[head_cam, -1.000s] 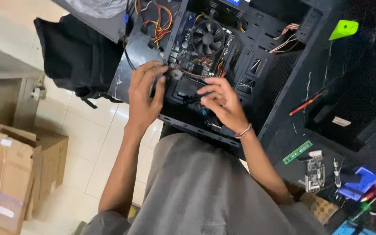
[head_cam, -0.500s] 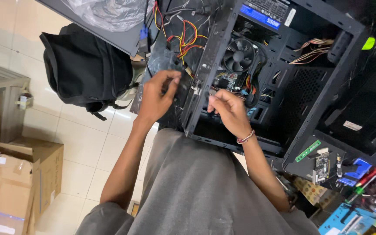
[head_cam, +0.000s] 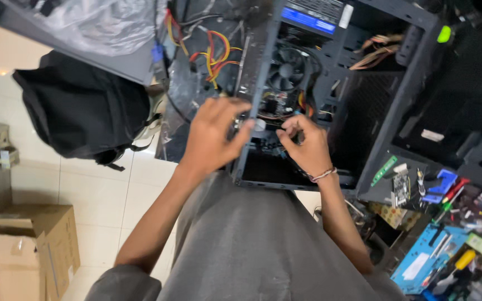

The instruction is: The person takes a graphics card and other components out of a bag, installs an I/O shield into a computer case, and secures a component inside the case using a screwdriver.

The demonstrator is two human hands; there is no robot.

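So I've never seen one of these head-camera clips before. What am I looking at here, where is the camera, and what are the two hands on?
The camera sits on a person's head and looks down past their grey shirt, so the two bare arms reaching forward are their own. In front of them is an open black computer case with its side off; inside you can see a round cooling fan and a bundle of red and yellow wires. The left hand rests on the case's front edge. The right hand, with a bracelet at the wrist, reaches inside, its fingers pinched together; what they pinch is too small to tell. A black backpack lies on the tiled floor, cardboard boxes stand lower left, and small tools clutter the lower right.
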